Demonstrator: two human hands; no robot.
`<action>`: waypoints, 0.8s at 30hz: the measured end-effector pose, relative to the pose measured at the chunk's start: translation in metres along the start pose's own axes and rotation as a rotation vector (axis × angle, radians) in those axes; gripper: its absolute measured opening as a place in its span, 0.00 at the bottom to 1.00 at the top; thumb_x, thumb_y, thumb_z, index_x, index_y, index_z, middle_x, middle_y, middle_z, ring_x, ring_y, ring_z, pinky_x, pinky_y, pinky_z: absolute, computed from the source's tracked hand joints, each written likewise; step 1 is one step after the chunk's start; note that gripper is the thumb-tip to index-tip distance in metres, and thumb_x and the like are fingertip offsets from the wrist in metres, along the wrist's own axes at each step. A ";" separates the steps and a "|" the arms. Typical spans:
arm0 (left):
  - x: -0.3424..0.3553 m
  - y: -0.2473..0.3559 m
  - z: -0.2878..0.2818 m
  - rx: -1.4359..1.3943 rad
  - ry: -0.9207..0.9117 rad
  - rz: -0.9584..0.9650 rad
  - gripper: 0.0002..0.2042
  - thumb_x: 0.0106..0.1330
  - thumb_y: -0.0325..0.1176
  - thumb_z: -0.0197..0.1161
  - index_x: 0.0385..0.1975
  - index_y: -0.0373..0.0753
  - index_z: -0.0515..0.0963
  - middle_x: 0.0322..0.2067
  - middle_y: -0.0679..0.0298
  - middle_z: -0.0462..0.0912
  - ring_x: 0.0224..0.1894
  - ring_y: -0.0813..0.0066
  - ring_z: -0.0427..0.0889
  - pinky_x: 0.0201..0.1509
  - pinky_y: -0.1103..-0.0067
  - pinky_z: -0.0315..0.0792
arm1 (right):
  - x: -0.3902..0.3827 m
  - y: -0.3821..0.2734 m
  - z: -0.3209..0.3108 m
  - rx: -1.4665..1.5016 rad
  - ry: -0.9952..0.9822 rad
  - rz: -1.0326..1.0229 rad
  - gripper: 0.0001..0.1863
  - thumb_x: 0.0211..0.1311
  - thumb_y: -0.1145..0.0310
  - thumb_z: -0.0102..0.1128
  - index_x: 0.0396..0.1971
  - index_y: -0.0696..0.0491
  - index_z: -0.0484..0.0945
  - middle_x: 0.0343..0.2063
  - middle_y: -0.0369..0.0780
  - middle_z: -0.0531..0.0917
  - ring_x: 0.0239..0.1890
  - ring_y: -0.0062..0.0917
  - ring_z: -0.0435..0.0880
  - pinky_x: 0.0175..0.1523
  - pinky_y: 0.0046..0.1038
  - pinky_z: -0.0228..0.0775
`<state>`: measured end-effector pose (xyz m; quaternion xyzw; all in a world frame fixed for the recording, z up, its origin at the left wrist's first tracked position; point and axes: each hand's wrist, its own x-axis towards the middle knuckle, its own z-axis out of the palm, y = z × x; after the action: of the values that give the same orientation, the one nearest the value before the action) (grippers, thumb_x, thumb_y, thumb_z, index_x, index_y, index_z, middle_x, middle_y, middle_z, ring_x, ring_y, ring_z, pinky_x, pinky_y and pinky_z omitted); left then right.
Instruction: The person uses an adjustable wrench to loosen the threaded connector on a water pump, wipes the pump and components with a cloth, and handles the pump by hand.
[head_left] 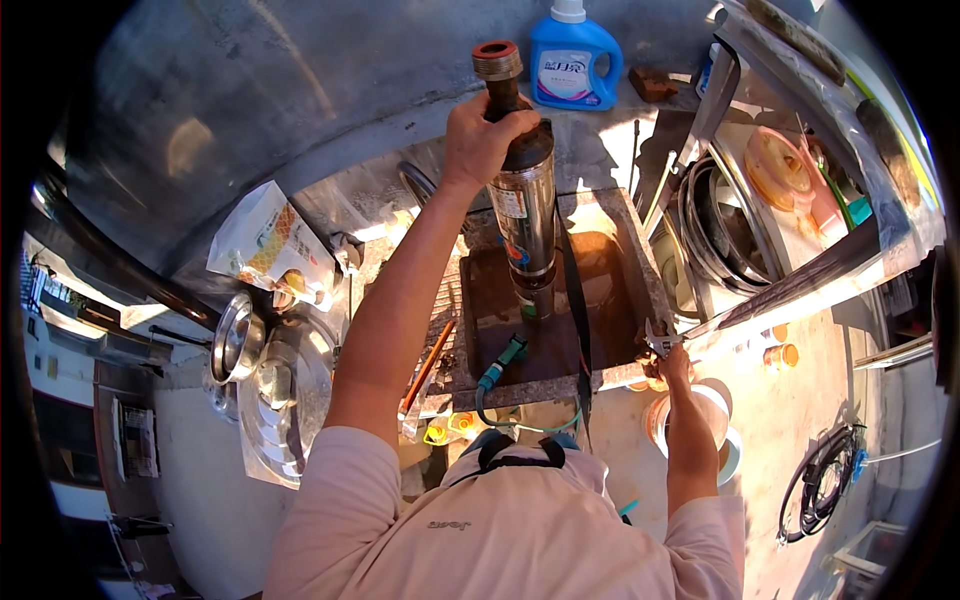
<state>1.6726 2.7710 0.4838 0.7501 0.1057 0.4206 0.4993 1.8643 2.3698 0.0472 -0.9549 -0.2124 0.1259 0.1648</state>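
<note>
A steel submersible pump [523, 225] stands almost upright over a stone sink [640, 235], its lower end down in the brownish basin. My left hand [483, 140] is closed around the pump's dark neck, just under the threaded outlet [496, 62] with its reddish ring. At the sink's front right corner, my right hand [674, 364] grips an adjustable wrench [660, 340], jaws pointing up and away from me. A flat black strap [575, 290] runs down past the pump and over the front rim. Inside the basin's near left lies a green hose nozzle [503, 362].
Behind the sink stands a blue detergent jug [575, 65], beside a brick [652, 85]. Metal bowls [238, 338] and a white bag [270, 240] lie at left. To the right are nested round pans [725, 225], a bucket [705, 410] and coiled black hose [822, 480].
</note>
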 end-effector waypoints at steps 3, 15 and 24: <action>0.002 0.004 0.006 -0.031 -0.010 0.019 0.11 0.56 0.34 0.63 0.33 0.33 0.80 0.30 0.65 0.81 0.34 0.80 0.77 0.41 0.79 0.71 | 0.004 0.010 0.003 -0.023 0.019 0.004 0.24 0.42 0.69 0.72 0.39 0.60 0.72 0.35 0.54 0.82 0.43 0.50 0.79 0.46 0.45 0.72; 0.003 0.001 0.007 -0.087 -0.034 -0.013 0.11 0.56 0.33 0.62 0.35 0.33 0.79 0.33 0.66 0.79 0.36 0.79 0.76 0.44 0.79 0.70 | 0.001 0.008 0.003 -0.028 0.066 0.020 0.26 0.41 0.69 0.72 0.41 0.60 0.71 0.36 0.55 0.81 0.42 0.51 0.80 0.47 0.45 0.72; 0.003 0.005 0.004 -0.069 -0.003 0.025 0.09 0.54 0.33 0.65 0.30 0.35 0.79 0.26 0.65 0.80 0.30 0.78 0.78 0.37 0.77 0.71 | -0.001 -0.002 0.000 -0.044 0.035 0.061 0.24 0.42 0.71 0.71 0.40 0.61 0.70 0.36 0.55 0.80 0.44 0.51 0.78 0.49 0.45 0.71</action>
<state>1.6762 2.7678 0.4887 0.7343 0.0807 0.4291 0.5198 1.8622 2.3712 0.0487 -0.9664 -0.1829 0.1095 0.1435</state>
